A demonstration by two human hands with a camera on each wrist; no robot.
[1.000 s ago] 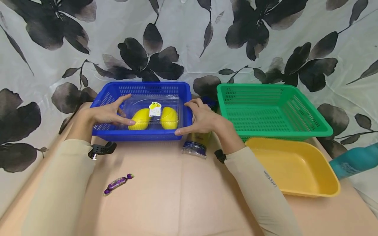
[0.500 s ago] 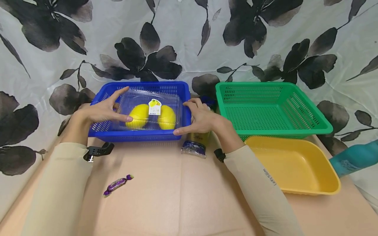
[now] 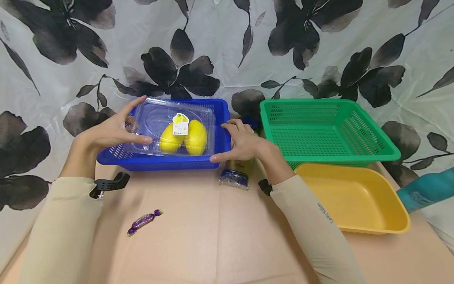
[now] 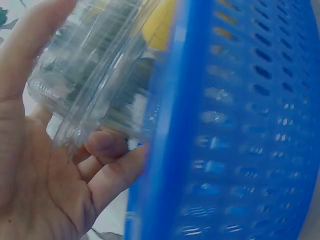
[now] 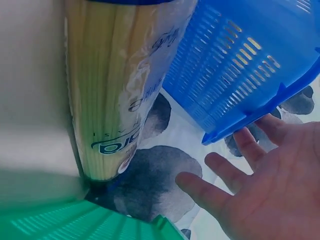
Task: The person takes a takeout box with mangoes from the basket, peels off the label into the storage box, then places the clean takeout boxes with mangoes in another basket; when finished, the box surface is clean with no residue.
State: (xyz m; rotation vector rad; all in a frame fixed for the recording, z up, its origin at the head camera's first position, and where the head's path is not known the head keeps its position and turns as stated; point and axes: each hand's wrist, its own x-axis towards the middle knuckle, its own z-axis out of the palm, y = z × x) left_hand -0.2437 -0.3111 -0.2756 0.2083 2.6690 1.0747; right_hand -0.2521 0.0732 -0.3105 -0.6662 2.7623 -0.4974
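Note:
My left hand [image 3: 106,130] grips the left end of a clear plastic clamshell box [image 3: 152,118], thumb on its near side and fingers round the far side. Inside are two yellow mango-like fruits [image 3: 196,137] under a small label. The box is tilted, its left end raised over the blue basket [image 3: 170,163]. In the left wrist view, the box edge [image 4: 100,95] lies against the palm, beside the basket wall [image 4: 200,150]. My right hand [image 3: 246,142] touches the basket's right rim with spread fingers; in the right wrist view, the fingers [image 5: 220,195] are loosely extended.
A spaghetti packet [image 3: 235,173] lies between the blue basket and a green basket [image 3: 330,161]. A yellow tray [image 3: 354,197] sits in front of the green basket, with a teal bottle [image 3: 425,191] at its right. A purple-wrapped candy [image 3: 144,222] lies near the front left.
My left hand has moved left and up with the clamshell box, raising its left end. The fruits show closer together. My right hand stays at the basket's right rim.

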